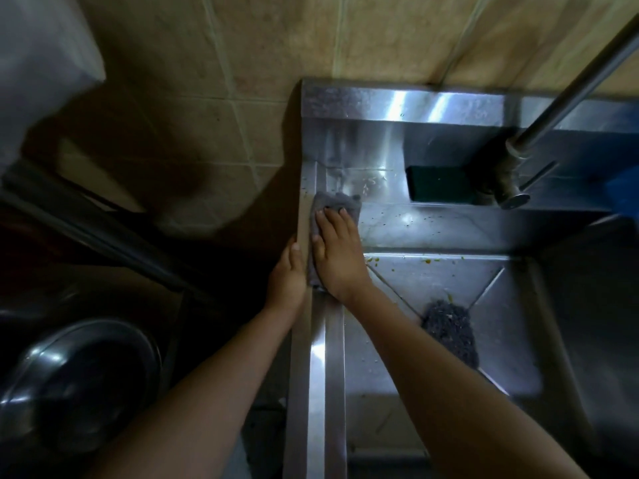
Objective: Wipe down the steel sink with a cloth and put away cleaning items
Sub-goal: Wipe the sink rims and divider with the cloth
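Note:
A grey cloth (pixel 337 203) lies on the steel sink's left rim (pixel 328 357), near the back corner. My right hand (pixel 337 252) presses flat on the cloth with straight fingers. My left hand (pixel 288 274) rests against the outer left edge of the sink, thumb up along the rim beside the cloth. A dark steel-wool scrubber (pixel 449 331) sits in the basin over the drain area. A dark green sponge (pixel 439 184) rests on the back ledge. Yellow food specks dot the ledge and basin.
The tap pipe (pixel 567 95) slants down from the upper right to a valve (pixel 511 191) over the ledge. Something blue (pixel 626 195) shows at the right edge. A steel bowl (pixel 79 378) sits low on the left. Tiled wall behind.

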